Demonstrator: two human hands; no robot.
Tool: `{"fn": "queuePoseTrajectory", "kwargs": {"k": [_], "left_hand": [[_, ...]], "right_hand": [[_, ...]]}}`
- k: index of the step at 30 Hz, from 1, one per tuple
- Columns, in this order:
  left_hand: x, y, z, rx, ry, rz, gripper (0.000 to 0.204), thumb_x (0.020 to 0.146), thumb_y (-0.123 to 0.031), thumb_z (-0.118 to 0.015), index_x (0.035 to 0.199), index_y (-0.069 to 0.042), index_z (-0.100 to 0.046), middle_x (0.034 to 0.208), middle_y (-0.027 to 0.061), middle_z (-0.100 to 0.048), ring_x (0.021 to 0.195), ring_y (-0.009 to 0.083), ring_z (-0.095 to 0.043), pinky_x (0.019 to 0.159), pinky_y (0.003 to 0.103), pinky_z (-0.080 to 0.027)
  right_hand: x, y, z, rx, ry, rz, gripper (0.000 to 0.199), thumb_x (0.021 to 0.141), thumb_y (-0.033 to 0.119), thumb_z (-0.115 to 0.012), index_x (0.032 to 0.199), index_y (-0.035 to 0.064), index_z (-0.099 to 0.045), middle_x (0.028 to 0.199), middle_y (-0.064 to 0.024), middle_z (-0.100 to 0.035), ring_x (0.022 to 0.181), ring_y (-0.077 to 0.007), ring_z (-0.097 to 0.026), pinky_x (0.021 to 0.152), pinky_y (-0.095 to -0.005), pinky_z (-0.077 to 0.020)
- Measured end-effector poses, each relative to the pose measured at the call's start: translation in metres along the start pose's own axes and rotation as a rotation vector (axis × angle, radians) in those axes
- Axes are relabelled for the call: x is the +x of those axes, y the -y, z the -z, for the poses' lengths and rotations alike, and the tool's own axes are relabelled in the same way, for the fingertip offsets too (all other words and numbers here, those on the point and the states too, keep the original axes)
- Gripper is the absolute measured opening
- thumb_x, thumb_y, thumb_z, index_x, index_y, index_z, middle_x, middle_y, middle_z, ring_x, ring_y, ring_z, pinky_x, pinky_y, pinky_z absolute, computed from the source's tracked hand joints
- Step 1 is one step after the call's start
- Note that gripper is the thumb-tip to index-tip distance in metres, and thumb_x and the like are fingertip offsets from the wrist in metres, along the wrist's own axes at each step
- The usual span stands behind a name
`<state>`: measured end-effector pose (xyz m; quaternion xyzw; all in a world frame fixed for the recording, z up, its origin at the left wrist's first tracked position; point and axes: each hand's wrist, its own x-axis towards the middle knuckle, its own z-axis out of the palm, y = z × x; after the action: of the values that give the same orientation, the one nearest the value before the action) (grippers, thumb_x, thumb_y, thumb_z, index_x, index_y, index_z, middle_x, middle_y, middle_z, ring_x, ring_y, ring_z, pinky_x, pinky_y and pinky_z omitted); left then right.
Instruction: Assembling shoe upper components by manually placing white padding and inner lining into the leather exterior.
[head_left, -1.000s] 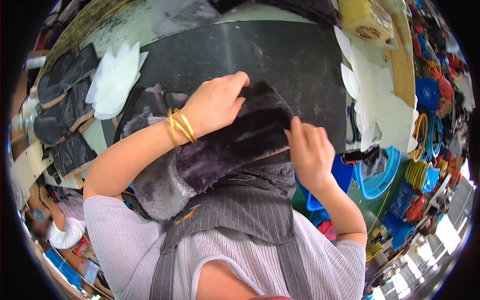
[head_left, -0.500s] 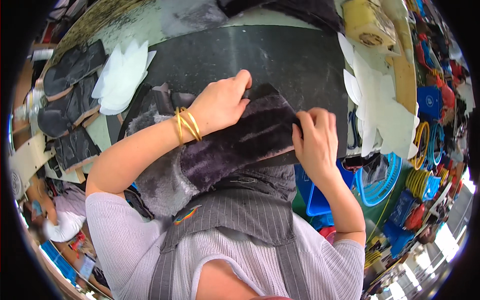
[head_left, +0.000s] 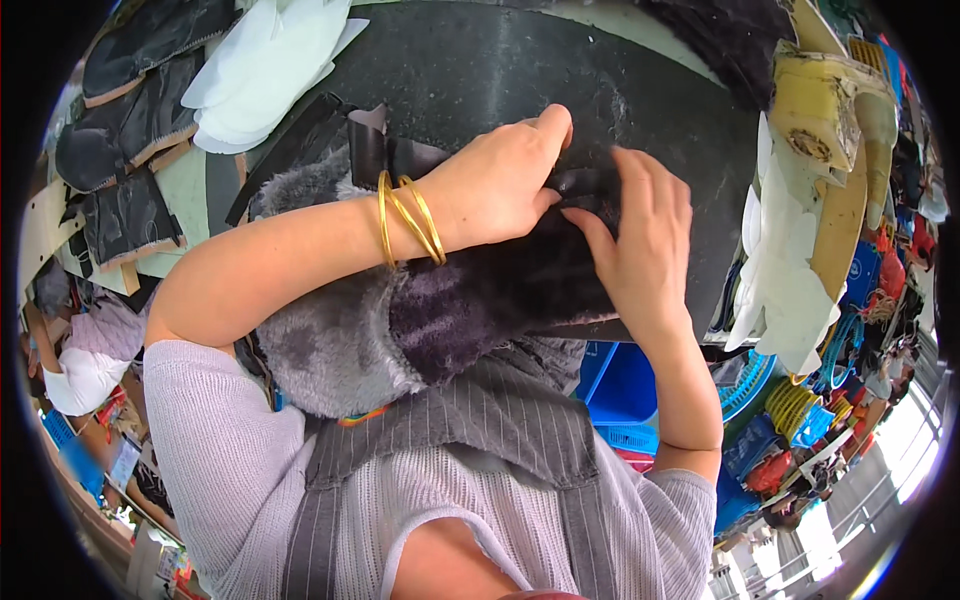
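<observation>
A plush fur piece [head_left: 445,318], grey at one end and dark purple to black at the other, lies across the near part of the black work board [head_left: 480,70]. Smooth black strips show along its far edge. My left hand [head_left: 505,185], below gold bangles [head_left: 410,220], is closed in a pinch on that far edge; the fingertips are partly hidden. Close by on the right, my right hand [head_left: 645,235] rests over the dark end. Its thumb and fingers are spread apart, with a black fold of the piece between them.
White cut sheets [head_left: 265,75] lie at the far left, beside several black boots [head_left: 145,110]. More white sheets [head_left: 785,260] and a worn yellow machine part [head_left: 815,110] sit to the right. A blue bin [head_left: 620,385] stands below the board's near edge. Dark fur [head_left: 725,40] lies at the back.
My right hand has moved up and inward from the piece's right corner, and its fingers have spread. My left hand has shifted right along the far edge. The view has shifted too.
</observation>
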<state>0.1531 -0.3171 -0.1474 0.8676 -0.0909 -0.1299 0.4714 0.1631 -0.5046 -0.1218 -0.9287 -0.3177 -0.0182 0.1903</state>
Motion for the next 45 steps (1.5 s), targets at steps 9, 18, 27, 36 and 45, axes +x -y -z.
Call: {"fn": "queuePoseTrajectory", "kwargs": {"k": [9,18,27,36,45], "left_hand": [[0.001,-0.003,0.0,-0.027,0.063,0.059,0.023,0.076,-0.008,-0.072,0.096,0.003,-0.065,0.094,0.0199,-0.067,0.09,0.034,-0.066,0.08,0.038,-0.052],[-0.011,-0.002,0.002,0.345,-0.163,-0.202,0.03,0.076,-0.018,-0.074,0.093,-0.001,-0.055,0.087,0.0138,-0.061,0.085,0.0341,-0.061,0.077,0.042,-0.049],[-0.027,-0.005,0.022,0.404,-0.025,-0.038,0.044,0.076,-0.033,-0.075,0.093,-0.002,-0.05,0.083,0.0151,-0.059,0.079,0.0375,-0.061,0.066,0.044,-0.051],[-0.032,-0.008,0.038,0.247,0.21,0.129,0.028,0.081,-0.031,-0.068,0.081,-0.004,-0.062,0.071,0.0183,-0.063,0.073,0.0393,-0.063,0.067,0.046,-0.051],[-0.037,0.001,0.028,0.216,0.069,0.054,0.032,0.082,-0.028,-0.069,0.075,-0.001,-0.055,0.065,0.0179,-0.058,0.066,0.0396,-0.059,0.058,0.045,-0.044]], "right_hand": [[-0.018,-0.006,-0.011,0.161,-0.135,-0.093,0.013,0.075,0.002,-0.069,0.082,0.004,-0.059,0.084,-0.0105,-0.057,0.082,-0.0315,-0.053,0.072,-0.0391,-0.044],[-0.009,-0.005,0.003,0.549,0.146,-0.186,0.016,0.083,-0.002,-0.061,0.094,-0.0028,-0.049,0.086,-0.0197,-0.061,0.083,-0.039,-0.06,0.072,-0.043,-0.0484],[-0.001,-0.008,-0.004,0.535,0.189,-0.189,0.017,0.081,0.008,-0.068,0.092,-0.0002,-0.057,0.083,-0.0183,-0.059,0.077,-0.0359,-0.06,0.067,-0.0388,-0.0474],[0.005,-0.003,0.006,0.551,0.297,-0.164,0.016,0.084,0.011,-0.066,0.09,-0.0004,-0.056,0.083,-0.019,-0.057,0.076,-0.0368,-0.058,0.067,-0.0404,-0.0465],[0.002,0.001,-0.004,0.459,0.211,-0.142,0.018,0.085,0.012,-0.065,0.087,-0.0022,-0.053,0.082,-0.0204,-0.058,0.077,-0.0392,-0.058,0.068,-0.0427,-0.0465]]}}
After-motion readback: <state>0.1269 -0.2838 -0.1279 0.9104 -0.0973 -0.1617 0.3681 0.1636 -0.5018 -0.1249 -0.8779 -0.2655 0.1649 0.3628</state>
